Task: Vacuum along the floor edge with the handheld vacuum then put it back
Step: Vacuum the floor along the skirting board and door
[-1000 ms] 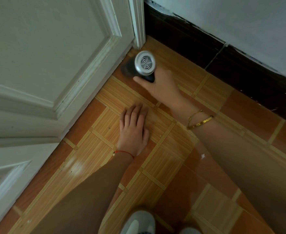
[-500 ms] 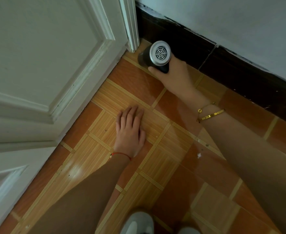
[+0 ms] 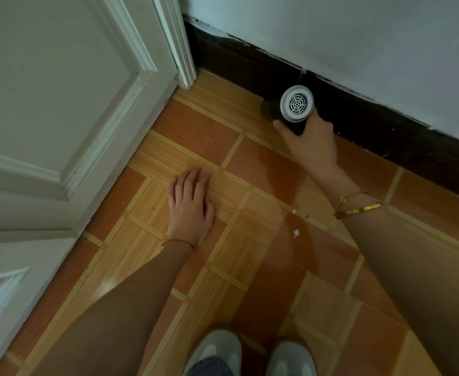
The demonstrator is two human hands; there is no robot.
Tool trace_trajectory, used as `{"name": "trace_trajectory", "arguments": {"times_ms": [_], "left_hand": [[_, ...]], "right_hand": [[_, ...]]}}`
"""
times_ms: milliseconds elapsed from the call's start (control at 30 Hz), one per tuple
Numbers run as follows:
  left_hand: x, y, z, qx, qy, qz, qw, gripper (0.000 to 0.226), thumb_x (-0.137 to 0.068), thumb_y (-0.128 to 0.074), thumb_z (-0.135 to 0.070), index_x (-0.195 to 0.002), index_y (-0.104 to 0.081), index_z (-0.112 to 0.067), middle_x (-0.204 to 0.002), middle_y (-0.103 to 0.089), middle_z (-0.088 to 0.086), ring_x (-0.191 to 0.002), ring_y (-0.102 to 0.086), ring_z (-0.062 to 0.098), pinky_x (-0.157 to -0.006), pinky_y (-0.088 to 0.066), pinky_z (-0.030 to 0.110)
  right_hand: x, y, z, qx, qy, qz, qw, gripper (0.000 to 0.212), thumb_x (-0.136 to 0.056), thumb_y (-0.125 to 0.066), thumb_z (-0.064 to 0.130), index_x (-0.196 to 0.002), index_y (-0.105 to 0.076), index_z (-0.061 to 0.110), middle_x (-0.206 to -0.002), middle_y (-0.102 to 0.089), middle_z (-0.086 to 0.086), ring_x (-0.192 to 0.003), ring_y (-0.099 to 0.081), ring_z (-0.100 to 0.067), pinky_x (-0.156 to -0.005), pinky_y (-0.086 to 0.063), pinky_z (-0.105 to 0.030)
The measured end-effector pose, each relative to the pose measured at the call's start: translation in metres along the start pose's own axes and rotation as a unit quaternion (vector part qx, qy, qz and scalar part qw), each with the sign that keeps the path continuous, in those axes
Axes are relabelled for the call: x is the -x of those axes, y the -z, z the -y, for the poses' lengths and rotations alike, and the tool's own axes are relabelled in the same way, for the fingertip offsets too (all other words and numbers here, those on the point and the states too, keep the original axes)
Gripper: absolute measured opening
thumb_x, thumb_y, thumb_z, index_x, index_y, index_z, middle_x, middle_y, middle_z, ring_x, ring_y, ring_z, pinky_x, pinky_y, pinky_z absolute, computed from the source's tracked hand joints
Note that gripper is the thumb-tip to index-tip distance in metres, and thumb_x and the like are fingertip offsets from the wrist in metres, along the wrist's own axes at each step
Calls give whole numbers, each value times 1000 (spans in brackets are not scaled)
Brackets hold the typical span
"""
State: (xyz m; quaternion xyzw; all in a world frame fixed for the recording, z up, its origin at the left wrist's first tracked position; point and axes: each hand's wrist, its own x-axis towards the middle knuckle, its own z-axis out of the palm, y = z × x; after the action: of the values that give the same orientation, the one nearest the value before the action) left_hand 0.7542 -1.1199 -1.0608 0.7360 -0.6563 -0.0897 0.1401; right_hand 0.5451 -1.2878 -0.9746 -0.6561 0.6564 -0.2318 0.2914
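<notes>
Against the dark skirting board (image 3: 385, 126), the right hand (image 3: 312, 143) gripped the handheld vacuum (image 3: 296, 104) round its stubby, seemingly light, rigid body, the left hand (image 3: 190, 207) flat on the floor (image 3: 250, 164).

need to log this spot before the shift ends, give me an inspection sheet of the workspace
surface: tiled floor, orange and wood-pattern squares, glossy.
job's things: handheld vacuum, grey vented rear cap facing the camera, nose at the foot of the dark baseboard.
clutter: small white scrap and a few specks on the tiles between the arms.
hands: right hand grips the vacuum body; left hand rests flat on the floor, fingers straight.
cables: nothing seen.
surroundings: white panelled door on the left, pale wall above the baseboard, two grey shoes at the bottom edge.
</notes>
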Motion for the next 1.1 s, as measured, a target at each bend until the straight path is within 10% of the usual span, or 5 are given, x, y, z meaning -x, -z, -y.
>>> {"name": "trace_trajectory", "arguments": {"times_ms": [300, 533, 767, 1100], "left_hand": [[1, -3, -2, -22, 3, 10, 1000, 52, -97, -35, -26, -147, -40, -10, -152, -39, 13, -145, -29, 32, -123, -14, 52], [2, -5, -33, 6, -32, 17, 999, 51, -94, -38, -20, -144, -40, -11, -149, -39, 13, -144, -28, 31, -121, -16, 55], [-10, -20, -72, 27, -106, 37, 993, 50, -90, -44, -18, -140, -43, -15, -146, -43, 12, -141, -33, 31, -118, -20, 57], [-8, -30, -73, 40, -117, 31, 992, 51, -93, -42, -23, -144, -43, -16, -149, -41, 9, -143, -30, 28, -120, -14, 56]], "right_hand": [[43, 42, -35, 9, -56, -36, 998, 66, -85, -67, 49, -139, -46, 16, -125, -64, -6, -115, -59, -24, -92, -50, -38], [80, 53, -35, -30, -51, 111, 992, 56, -84, -70, 46, -131, -52, 20, -113, -68, -2, -99, -65, -22, -92, -52, -37], [101, 73, -59, 35, -82, -8, 996, 69, -85, -66, 51, -141, -45, 18, -122, -66, -5, -112, -62, -23, -89, -53, -37], [139, 72, -64, 6, -87, 73, 993, 54, -85, -69, 44, -129, -55, 17, -106, -64, 6, -100, -59, -9, -71, -40, -9]]}}
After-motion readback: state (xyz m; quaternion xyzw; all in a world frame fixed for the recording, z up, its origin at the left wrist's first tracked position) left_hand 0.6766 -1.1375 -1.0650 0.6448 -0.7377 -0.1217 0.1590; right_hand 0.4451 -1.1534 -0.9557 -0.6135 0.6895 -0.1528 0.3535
